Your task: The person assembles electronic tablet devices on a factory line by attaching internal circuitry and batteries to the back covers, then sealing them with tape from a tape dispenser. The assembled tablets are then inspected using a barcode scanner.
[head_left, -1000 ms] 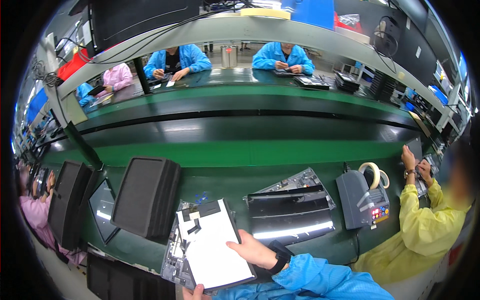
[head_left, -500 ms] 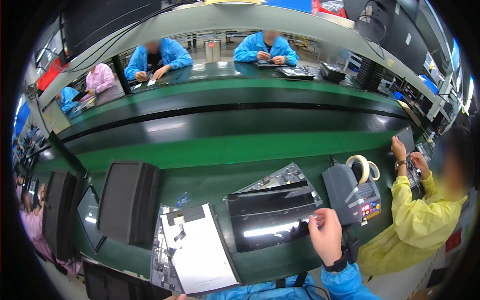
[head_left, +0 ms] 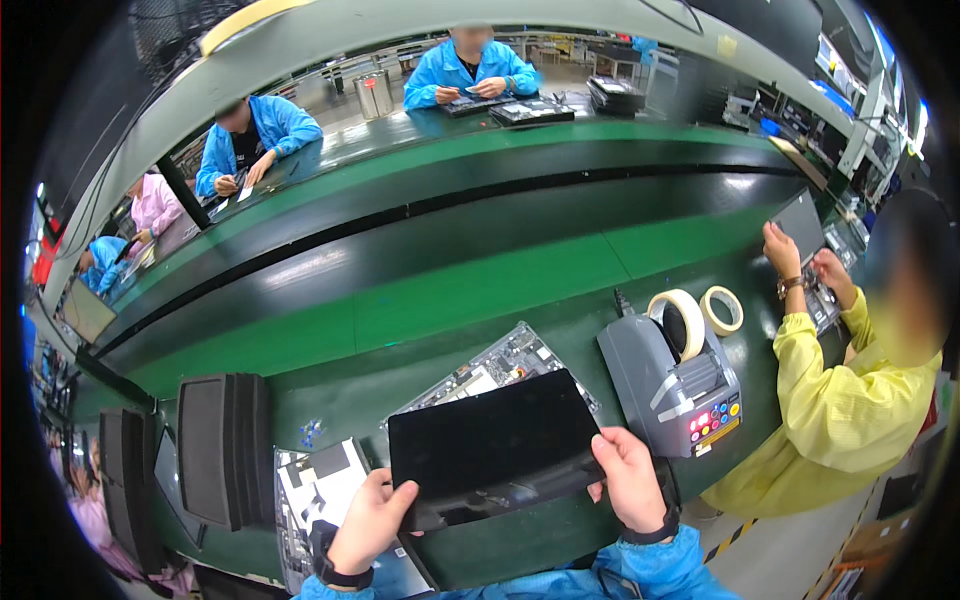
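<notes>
A flat black rectangular panel [head_left: 492, 445] is held between both hands over the near edge of the green bench. My left hand [head_left: 368, 522] grips its lower left corner; my right hand [head_left: 630, 478] grips its right edge. Under and behind the panel lies an open device chassis [head_left: 500, 362] with circuit parts showing. Left of my left hand lies another opened unit [head_left: 312, 490] with white and grey parts.
A grey tape dispenser [head_left: 682, 392] with two tape rolls stands to the right. Black panels [head_left: 222, 448] stand stacked at the left. A person in yellow [head_left: 840, 400] works on my right. Beyond the green conveyor [head_left: 420, 290], several people in blue and pink sit.
My right hand moved from the white-covered unit at left across to the black panel. Both hands now hold the panel lifted off the chassis. The view swung rightwards.
</notes>
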Available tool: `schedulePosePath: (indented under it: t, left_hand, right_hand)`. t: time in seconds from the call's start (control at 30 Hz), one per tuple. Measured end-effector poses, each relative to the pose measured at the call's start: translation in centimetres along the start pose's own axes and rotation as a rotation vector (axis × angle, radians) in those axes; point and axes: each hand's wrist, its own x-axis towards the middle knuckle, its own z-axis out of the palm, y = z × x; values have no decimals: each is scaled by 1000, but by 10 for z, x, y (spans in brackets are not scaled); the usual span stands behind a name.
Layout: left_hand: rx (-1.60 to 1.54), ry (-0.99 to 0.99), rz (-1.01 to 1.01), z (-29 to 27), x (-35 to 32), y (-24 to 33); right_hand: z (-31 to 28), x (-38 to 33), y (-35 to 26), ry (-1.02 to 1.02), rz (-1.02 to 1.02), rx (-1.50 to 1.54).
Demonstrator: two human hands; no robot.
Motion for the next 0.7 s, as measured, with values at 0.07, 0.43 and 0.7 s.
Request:
schedulePosePath:
  t: [0.07, 0.43, 0.7]
  left_hand:
    - [-155, 39, -87, 4, 1, 15]
    - [-506, 4, -101, -27, 23, 60]
    - [-393, 20, -38, -23, 11, 47]
  right_hand:
    - [3, 5, -21, -87, -7, 130]
    - [45, 70, -102, -437, -108, 240]
    - [35, 56, -94, -379, -133, 163]
